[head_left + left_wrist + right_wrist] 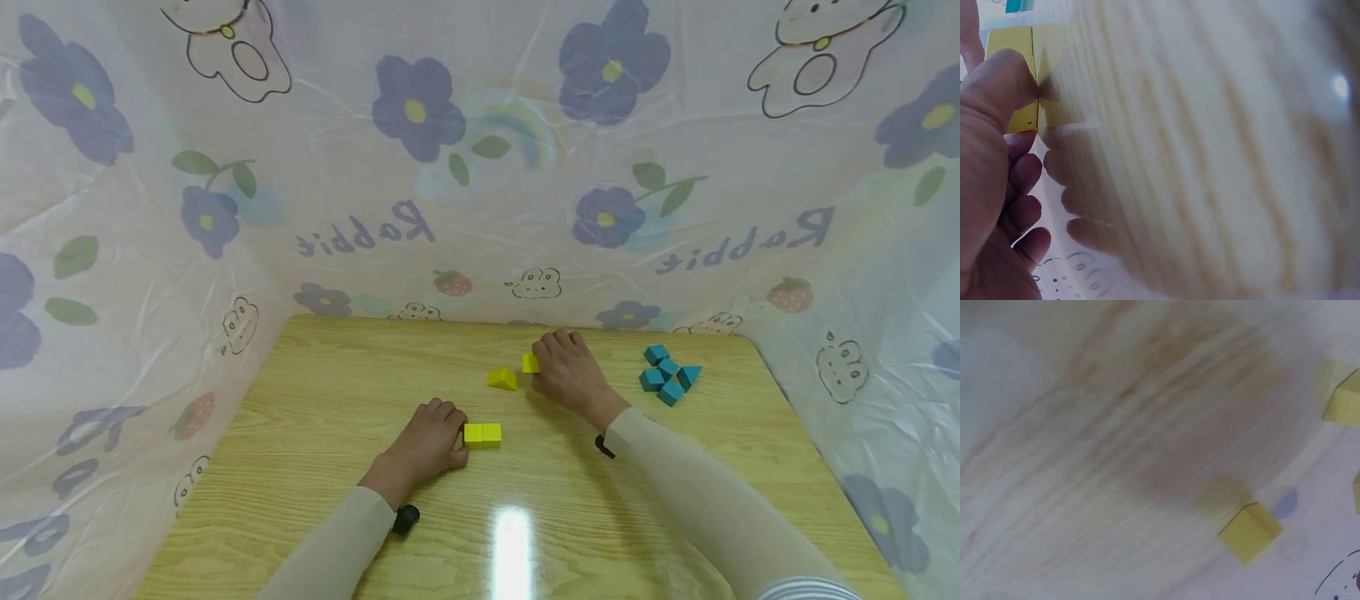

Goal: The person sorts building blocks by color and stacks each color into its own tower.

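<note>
Sheeting (pixel 495 196) with purple flowers (pixel 415 108) walls our wood-grain table (pixel 300 417); the left hand (pixel 425 442) pinches a yellow cube (pixel 473 436); nearer the far edge, we cannot tell whether the right hand (pixel 567 375) grips.

R hand (pixel 570 373) partly hides yellow blk (pixel 530 363); tabletop (pixel 1229 156) blurry, L-wrist view

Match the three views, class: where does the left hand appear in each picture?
Head: the left hand, below and left of centre, touching two yellow blocks.
Left wrist: along the left edge, reaching down to the bottom.
Right wrist: not in it.
Shared landmark: the wooden table, seen in all three.
</note>
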The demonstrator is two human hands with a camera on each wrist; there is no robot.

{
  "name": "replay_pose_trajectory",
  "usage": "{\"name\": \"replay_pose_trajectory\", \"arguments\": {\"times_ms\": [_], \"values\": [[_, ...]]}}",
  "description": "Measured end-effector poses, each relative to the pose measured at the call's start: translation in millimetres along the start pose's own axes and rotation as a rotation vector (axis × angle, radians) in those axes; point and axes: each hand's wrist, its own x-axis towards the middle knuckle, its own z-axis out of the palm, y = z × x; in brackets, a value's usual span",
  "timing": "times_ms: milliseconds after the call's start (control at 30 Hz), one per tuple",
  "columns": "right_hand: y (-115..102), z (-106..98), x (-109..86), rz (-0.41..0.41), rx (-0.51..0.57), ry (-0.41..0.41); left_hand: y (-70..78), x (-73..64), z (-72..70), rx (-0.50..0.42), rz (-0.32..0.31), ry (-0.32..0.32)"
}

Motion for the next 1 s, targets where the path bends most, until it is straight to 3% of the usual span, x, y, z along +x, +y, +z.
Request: {"name": "replay_pose_trajectory", "arguments": {"times_ms": [433, 733, 1000], "values": [[-12.8, -11.1, -1.1, -0.042, -0.016, 0.092, -1.8, 0.9, -1.9, -0.004, 0.005, -0.006], [-30.5, -23.9, 0.4, -0.052, -0.008, 0.031, -1.4, 1.0, -0.6, -0.012, -0.005, -0.012], [-50.9, -31.8, 1.2, -0.071, 0.042, 0.074, -0.8, 1.1, 0.7, 0.003, -0.007, -0.015]]}}
